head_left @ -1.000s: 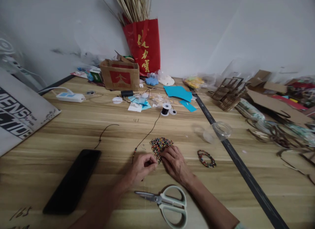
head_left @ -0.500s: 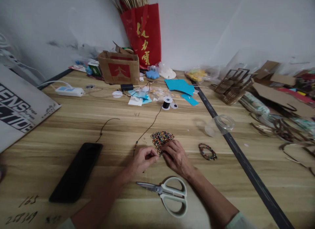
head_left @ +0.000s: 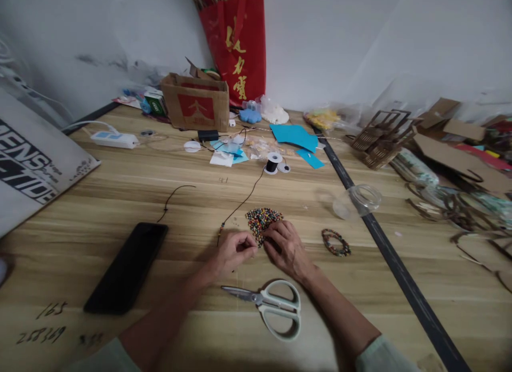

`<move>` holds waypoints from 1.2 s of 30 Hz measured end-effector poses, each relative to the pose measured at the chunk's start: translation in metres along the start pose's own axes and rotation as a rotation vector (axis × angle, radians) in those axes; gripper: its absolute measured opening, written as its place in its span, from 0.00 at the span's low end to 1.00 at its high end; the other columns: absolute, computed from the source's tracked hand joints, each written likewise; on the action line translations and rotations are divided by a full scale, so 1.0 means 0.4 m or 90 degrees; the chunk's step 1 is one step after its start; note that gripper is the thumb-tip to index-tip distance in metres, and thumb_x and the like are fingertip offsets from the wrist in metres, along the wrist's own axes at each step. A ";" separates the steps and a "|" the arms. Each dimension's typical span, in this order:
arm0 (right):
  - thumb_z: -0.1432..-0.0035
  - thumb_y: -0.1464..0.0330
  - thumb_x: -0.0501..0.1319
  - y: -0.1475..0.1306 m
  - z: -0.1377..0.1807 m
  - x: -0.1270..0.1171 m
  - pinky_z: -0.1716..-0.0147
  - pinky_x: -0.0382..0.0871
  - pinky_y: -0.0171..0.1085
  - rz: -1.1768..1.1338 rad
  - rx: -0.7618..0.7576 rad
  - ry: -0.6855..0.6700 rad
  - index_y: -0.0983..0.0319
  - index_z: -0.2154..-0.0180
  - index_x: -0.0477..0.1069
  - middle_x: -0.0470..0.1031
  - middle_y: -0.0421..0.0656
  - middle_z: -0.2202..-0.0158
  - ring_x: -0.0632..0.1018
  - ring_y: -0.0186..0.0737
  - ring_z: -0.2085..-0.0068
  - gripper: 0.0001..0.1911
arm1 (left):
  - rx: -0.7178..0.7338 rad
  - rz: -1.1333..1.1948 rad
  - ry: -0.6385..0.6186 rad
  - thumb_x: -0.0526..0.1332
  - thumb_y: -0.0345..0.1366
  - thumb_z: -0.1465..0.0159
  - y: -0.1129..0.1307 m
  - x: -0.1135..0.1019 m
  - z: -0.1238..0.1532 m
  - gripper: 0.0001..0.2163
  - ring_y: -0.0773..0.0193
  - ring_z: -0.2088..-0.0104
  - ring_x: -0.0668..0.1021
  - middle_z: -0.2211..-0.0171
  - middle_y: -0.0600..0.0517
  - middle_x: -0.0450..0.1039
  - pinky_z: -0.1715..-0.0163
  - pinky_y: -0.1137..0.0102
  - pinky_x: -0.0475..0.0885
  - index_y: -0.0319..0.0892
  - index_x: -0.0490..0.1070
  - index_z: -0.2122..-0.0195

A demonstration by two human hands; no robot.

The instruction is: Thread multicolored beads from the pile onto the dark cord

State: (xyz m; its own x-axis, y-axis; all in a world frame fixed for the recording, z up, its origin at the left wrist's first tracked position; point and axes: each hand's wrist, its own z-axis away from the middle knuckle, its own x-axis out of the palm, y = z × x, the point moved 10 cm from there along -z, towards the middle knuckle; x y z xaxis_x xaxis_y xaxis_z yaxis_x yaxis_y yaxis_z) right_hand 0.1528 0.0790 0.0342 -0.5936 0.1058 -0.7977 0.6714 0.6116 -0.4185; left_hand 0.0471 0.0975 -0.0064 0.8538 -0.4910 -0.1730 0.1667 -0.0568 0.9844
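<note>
Small multicoloured beads (head_left: 264,216) lie heaped on the wooden table. My left hand (head_left: 234,250), just left of the heap, has thumb and forefinger closed in a pinch on what looks like the thin black cord (head_left: 245,201). That cord runs from a spool (head_left: 272,163) down behind this hand, with a few beads threaded on it near the knuckles. At the heap's near right edge is my right hand (head_left: 287,249), fingers bent and tips down among the beads; whatever they pinch is hidden. Scissors (head_left: 262,302) with pale handles lie close below both hands.
A beaded bracelet (head_left: 336,243) lies right of my right hand. To the left are a black phone (head_left: 127,268) and a short cord piece (head_left: 172,196). A clear round container (head_left: 358,201) sits by the dark strip. Farther back stand a cardboard box (head_left: 196,102) and red bag (head_left: 244,52).
The view has shifted slightly, moving the scene a little in the picture. Both hands keep nearly the same pose beside the beads.
</note>
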 end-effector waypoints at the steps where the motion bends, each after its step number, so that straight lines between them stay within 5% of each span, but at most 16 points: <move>1: 0.39 0.72 0.57 0.000 0.000 0.001 0.56 0.66 0.47 0.003 0.001 -0.003 0.60 0.57 0.71 0.71 0.47 0.60 0.69 0.46 0.57 0.09 | 0.001 0.000 0.000 0.60 0.35 0.45 0.000 0.000 0.000 0.05 0.70 0.76 0.67 0.78 0.56 0.66 0.75 0.76 0.62 0.39 0.68 0.75; 36: 0.43 0.73 0.59 -0.016 0.002 -0.017 0.56 0.65 0.46 -0.058 -0.029 0.020 0.60 0.56 0.69 0.74 0.46 0.62 0.71 0.45 0.58 0.12 | 0.000 0.017 -0.012 0.61 0.34 0.44 0.001 0.004 0.005 0.05 0.70 0.75 0.67 0.78 0.56 0.66 0.75 0.76 0.62 0.38 0.69 0.74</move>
State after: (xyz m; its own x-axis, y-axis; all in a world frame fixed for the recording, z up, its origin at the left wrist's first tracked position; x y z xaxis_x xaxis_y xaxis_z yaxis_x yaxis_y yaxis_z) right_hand 0.1528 0.0736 0.0418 -0.6656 0.0720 -0.7428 0.5930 0.6553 -0.4679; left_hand 0.0477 0.0950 -0.0061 0.8482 -0.5090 -0.1463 0.1439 -0.0443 0.9886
